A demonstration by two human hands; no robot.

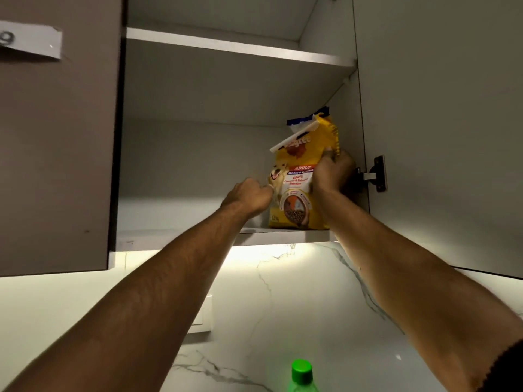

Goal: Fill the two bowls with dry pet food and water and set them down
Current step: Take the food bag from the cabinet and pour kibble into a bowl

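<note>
A yellow bag of dry pet food (300, 176) stands upright on the lower shelf (181, 237) of an open wall cupboard, at its right side. A white clip closes the bag's folded top. My right hand (332, 172) grips the bag's right edge with curled fingers. My left hand (249, 195) holds the bag's left edge, fingers curled against it. A bottle with a green cap (302, 376) shows at the bottom edge. No bowls are in view.
The cupboard's right door (441, 137) stands open, its hinge (376, 174) just right of the bag. A closed door with a paper label (31, 42) is to the left. An upper shelf (237, 46) spans above. A lit marble wall (283, 306) lies below.
</note>
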